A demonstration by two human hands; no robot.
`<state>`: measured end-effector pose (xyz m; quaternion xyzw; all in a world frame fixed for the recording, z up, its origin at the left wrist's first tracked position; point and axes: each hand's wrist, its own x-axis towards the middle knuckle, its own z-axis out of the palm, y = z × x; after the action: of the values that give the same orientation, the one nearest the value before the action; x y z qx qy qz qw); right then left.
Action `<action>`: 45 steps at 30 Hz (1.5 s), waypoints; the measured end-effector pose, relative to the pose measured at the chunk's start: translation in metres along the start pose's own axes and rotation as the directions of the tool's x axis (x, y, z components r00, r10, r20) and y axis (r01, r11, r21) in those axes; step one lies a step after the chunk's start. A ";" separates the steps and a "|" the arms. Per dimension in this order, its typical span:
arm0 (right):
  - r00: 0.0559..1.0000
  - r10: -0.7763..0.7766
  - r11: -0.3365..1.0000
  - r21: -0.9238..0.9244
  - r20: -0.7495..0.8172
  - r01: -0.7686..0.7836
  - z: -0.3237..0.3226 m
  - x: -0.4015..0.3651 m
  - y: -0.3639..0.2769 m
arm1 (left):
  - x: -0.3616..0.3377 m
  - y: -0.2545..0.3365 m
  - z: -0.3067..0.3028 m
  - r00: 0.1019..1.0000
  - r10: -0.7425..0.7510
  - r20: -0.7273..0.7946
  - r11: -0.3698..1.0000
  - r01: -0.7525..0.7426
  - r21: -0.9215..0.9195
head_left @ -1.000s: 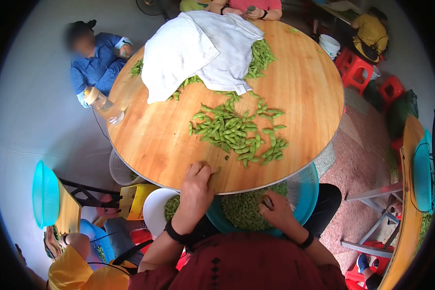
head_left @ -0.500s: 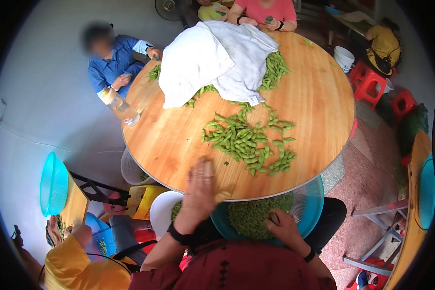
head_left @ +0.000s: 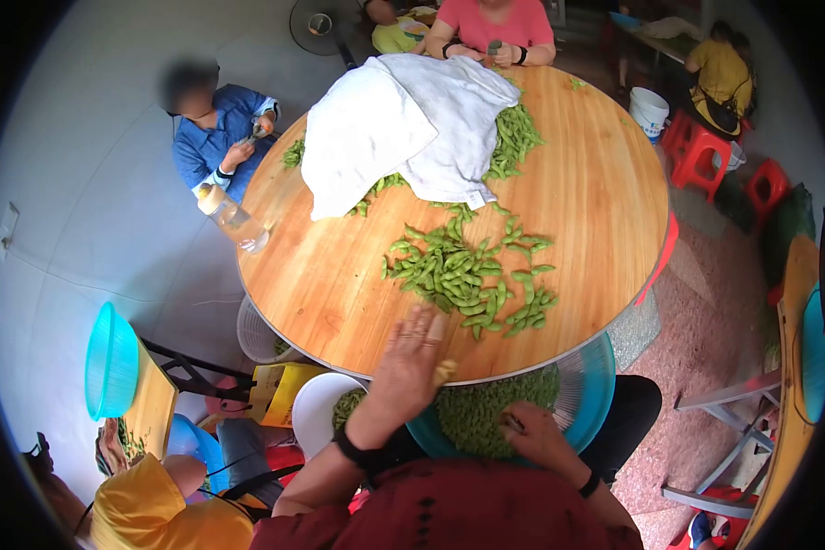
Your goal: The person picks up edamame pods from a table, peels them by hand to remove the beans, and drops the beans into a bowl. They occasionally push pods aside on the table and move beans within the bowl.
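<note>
My left hand (head_left: 412, 356) lies flat with fingers apart on the near edge of the round wooden table (head_left: 339, 284), just short of a loose pile of green bean pods (head_left: 458, 270). My right hand (head_left: 527, 433) is curled over a blue basin (head_left: 591, 385) on my lap, which is full of green pods (head_left: 481, 408). Its fingers seem closed on a small dark item that I cannot make out. A white cloth (head_left: 394, 128) covers a bigger heap of pods (head_left: 515, 137) at the far side of the table.
A person in blue (head_left: 215, 137) and one in pink (head_left: 495, 23) sit at the far rim. A bottle (head_left: 234, 220) stands at the left edge. A white bowl (head_left: 312, 403), white basket (head_left: 257, 330) and turquoise basin (head_left: 110, 362) are below left; red stools (head_left: 697, 151) right.
My left hand has lifted from the table edge, opened flat and moved right toward the pod pile. My right hand has stayed in the blue basin. The view shifted slightly.
</note>
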<state>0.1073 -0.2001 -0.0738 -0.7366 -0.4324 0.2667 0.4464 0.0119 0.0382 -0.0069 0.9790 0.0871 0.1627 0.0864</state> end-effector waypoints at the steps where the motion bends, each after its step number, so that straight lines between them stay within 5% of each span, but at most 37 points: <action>1: 1.000 -0.004 1.000 -0.012 -0.014 0.004 0.001 -0.002 0.001 | 0.003 0.003 0.013 1.000 -0.024 0.009 1.000 0.024 0.001; 5: 0.996 0.067 0.998 0.009 -0.053 -0.067 -0.005 -0.008 -0.009 | 0.000 -0.013 0.019 0.989 -0.144 -0.029 0.988 0.145 0.044; 9: 0.997 0.067 0.998 -0.003 -0.034 -0.067 -0.009 -0.008 -0.009 | -0.037 -0.120 0.025 0.909 -0.343 -0.238 0.839 0.410 0.357; 11: 0.996 0.086 0.996 0.029 -0.001 -0.086 -0.012 -0.008 -0.010 | -0.043 -0.143 -0.024 0.621 -0.777 -0.107 0.599 0.780 0.180; 13: 0.997 0.072 0.997 0.023 -0.012 -0.072 -0.011 -0.008 -0.008 | -0.086 -0.185 -0.018 0.516 -0.769 -0.377 0.298 0.811 0.503; 15: 0.997 0.064 0.998 0.017 -0.036 -0.063 -0.009 -0.007 -0.006 | -0.090 -0.186 -0.051 0.588 -0.757 -0.285 0.470 0.793 0.387; 16: 0.997 0.067 0.998 0.025 -0.048 -0.066 -0.007 -0.008 -0.006 | -0.071 -0.157 -0.058 0.601 -0.690 -0.403 0.559 0.796 0.232; 20: 0.998 0.058 0.998 0.040 -0.028 -0.057 -0.006 -0.007 -0.007 | 0.000 -0.100 -0.053 0.851 -0.414 -0.322 0.910 0.389 -0.142; 23: 0.993 0.118 0.989 0.093 -0.018 -0.116 -0.011 -0.007 -0.022 | 0.054 -0.086 -0.031 0.903 -0.374 -0.211 0.927 0.355 -0.123; 25: 0.991 0.135 0.987 0.093 0.002 -0.134 -0.021 -0.008 -0.037 | 0.076 -0.090 -0.012 0.939 -0.278 -0.204 0.947 0.303 0.102; 30: 0.991 0.131 0.988 0.088 0.001 -0.130 -0.025 -0.010 -0.041 | 0.083 -0.097 -0.001 0.956 -0.294 -0.023 0.955 0.295 0.022; 35: 0.993 -0.115 0.991 0.066 -0.017 0.116 -0.025 0.018 -0.060 | 0.057 -0.079 -0.017 0.982 -0.188 -0.035 0.982 0.189 0.025; 40: 0.999 -0.033 0.970 0.239 -0.027 0.038 -0.020 0.052 -0.089 | 0.025 -0.025 -0.036 0.993 -0.110 -0.034 0.857 0.078 -0.509; 45: 1.000 -0.023 0.955 0.297 0.018 0.016 -0.017 0.062 -0.084 | 0.006 0.007 -0.036 0.994 -0.028 0.105 0.738 0.091 -0.669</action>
<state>0.1168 -0.1340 0.0079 -0.6539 -0.3996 0.3322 0.5500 0.0067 0.0382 0.0304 0.8847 0.0498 0.1373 0.4427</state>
